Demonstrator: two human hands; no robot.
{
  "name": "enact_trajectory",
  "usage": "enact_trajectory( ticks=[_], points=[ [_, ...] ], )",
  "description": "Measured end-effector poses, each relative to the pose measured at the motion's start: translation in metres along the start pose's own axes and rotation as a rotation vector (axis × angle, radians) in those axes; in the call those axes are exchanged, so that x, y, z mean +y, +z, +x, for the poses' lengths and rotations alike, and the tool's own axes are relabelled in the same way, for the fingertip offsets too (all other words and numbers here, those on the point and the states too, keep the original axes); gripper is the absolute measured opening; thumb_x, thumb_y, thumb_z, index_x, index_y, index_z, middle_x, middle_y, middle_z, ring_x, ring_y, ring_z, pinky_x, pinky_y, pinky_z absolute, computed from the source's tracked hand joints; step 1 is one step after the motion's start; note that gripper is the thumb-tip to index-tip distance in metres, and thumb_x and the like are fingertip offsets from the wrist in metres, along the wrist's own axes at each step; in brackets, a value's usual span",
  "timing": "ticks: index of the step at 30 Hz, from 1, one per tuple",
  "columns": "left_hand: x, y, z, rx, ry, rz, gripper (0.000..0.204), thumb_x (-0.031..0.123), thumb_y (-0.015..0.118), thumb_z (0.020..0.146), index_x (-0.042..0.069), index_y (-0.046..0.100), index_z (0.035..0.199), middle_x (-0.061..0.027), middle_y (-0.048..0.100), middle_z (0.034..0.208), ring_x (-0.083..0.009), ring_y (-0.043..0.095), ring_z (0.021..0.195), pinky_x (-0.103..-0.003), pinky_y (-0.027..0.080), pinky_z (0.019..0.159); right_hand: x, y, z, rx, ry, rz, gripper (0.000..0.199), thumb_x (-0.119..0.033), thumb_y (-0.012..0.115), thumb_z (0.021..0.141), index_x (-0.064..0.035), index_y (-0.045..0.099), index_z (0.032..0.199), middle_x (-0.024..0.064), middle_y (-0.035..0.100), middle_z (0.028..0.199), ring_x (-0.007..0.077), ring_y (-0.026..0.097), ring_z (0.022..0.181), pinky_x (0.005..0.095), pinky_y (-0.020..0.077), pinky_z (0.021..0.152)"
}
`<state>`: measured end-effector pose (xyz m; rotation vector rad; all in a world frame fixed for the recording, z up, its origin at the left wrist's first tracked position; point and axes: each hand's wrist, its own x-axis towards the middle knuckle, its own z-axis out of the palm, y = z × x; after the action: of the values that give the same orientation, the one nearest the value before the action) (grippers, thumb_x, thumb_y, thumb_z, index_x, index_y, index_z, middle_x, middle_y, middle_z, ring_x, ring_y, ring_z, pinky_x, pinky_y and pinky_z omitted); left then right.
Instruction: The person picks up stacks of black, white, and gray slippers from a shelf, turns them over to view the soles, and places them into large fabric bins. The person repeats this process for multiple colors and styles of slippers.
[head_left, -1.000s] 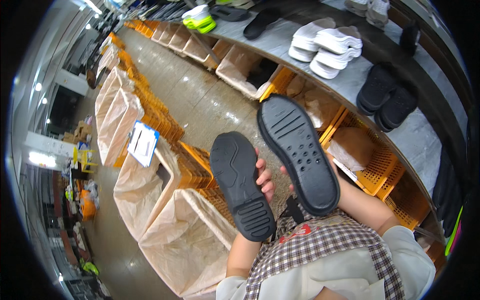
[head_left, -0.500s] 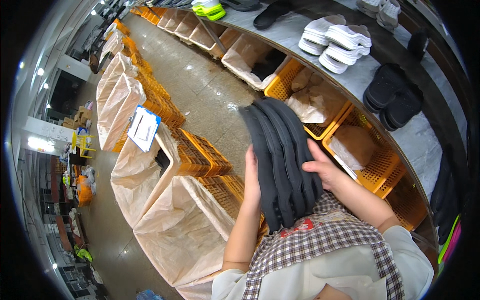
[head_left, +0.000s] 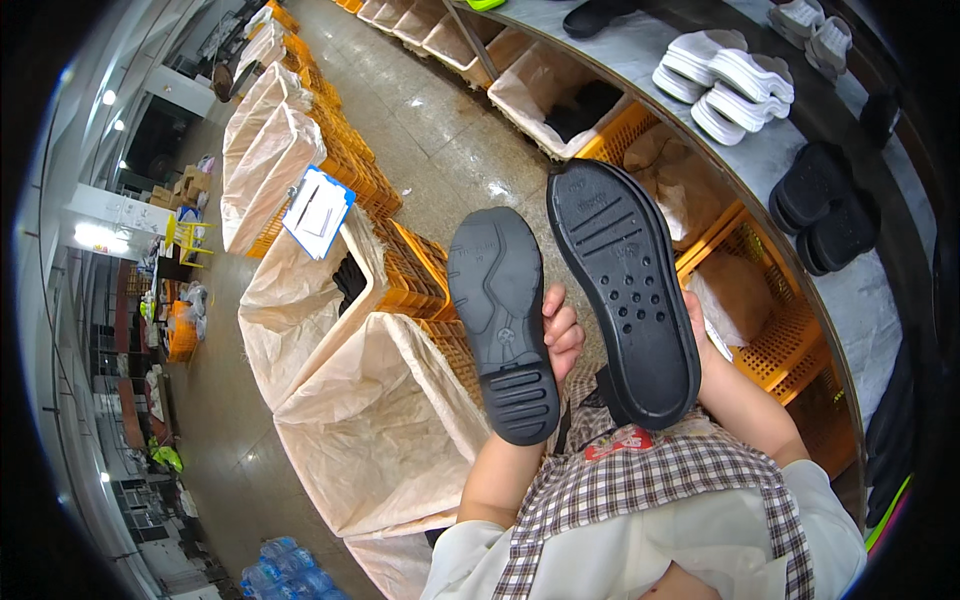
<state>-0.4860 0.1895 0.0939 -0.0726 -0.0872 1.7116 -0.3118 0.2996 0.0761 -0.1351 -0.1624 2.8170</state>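
Observation:
My left hand (head_left: 563,335) grips a dark grey shoe sole (head_left: 505,310), tread side up, its fingers curled at the inner edge. The ridged heel of this sole points toward me. Beside it, slightly apart, my right hand (head_left: 697,318) holds a black shoe sole (head_left: 640,260) by its outer edge. That one shows its hollow inner side, with small round holes near the middle. Another edge shows along its left side, but I cannot tell how many soles lie underneath. Most of the right fingers are hidden behind it.
At the left, cloth-lined orange crates (head_left: 400,430) stand in a row, with a clipboard (head_left: 318,212) on one. A curved grey table (head_left: 850,310) on the right carries white soles (head_left: 722,85) and black soles (head_left: 825,205). Below it are orange crates (head_left: 770,320) holding brown paper bundles.
The stack of soles held between both hands has been parted, one portion per hand. The soles have turned from edge-on to face-up. The view has shifted slightly.

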Motion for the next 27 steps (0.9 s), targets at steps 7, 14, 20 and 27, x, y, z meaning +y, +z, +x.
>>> enact_trajectory(
  ticks=[7, 14, 20, 27],
  points=[
    [0.0, 0.012, -0.004, 0.034, 0.09, 0.093, 0.026, 0.03, 0.055, 0.09, 0.007, 0.044, 0.085, -0.0008, 0.038, 0.076, -0.0107, 0.034, 0.052, -0.022, 0.029, 0.046, -0.002, -0.009, 0.002, 0.042, 0.044, 0.016, 0.075, -0.048, 0.058, 0.079, -0.0019, 0.043, 0.137, 0.0212, 0.055, 0.127, 0.0337, 0.06, 0.11, 0.0483, 0.0502, 0.093],
    [0.005, 0.004, -0.019, 0.132, 0.157, 0.048, 0.024, 0.027, 0.055, 0.09, 0.008, 0.043, 0.083, -0.0014, 0.038, 0.075, -0.0104, 0.032, 0.053, -0.022, 0.028, 0.047, -0.004, -0.009, 0.008, -0.006, 0.139, 0.029, 0.078, -0.052, 0.058, 0.079, -0.0019, 0.044, 0.137, 0.021, 0.055, 0.128, 0.0349, 0.059, 0.111, 0.0511, 0.048, 0.094],
    [-0.008, 0.006, -0.006, 0.318, 0.549, 0.585, 0.033, 0.031, 0.054, 0.093, 0.007, 0.052, 0.116, -0.0036, 0.053, 0.106, -0.0159, 0.053, 0.086, -0.027, 0.044, 0.066, -0.007, 0.006, 0.023, 0.099, 0.072, -0.393, 0.086, -0.031, 0.073, 0.071, -0.0035, 0.033, 0.143, 0.0175, 0.051, 0.132, 0.0299, 0.055, 0.117, 0.0427, 0.0475, 0.097],
    [-0.025, 0.011, 0.003, 0.642, 0.487, 0.913, 0.084, 0.028, 0.062, 0.092, 0.01, 0.002, 0.149, -0.0149, 0.034, 0.143, -0.0257, 0.043, 0.125, -0.038, 0.04, 0.102, -0.026, -0.011, 0.054, 0.101, 0.262, -0.706, 0.091, -0.038, 0.073, 0.081, -0.0025, 0.02, 0.146, 0.0145, 0.035, 0.144, 0.024, 0.039, 0.131, 0.0373, 0.0363, 0.107]
  ],
)
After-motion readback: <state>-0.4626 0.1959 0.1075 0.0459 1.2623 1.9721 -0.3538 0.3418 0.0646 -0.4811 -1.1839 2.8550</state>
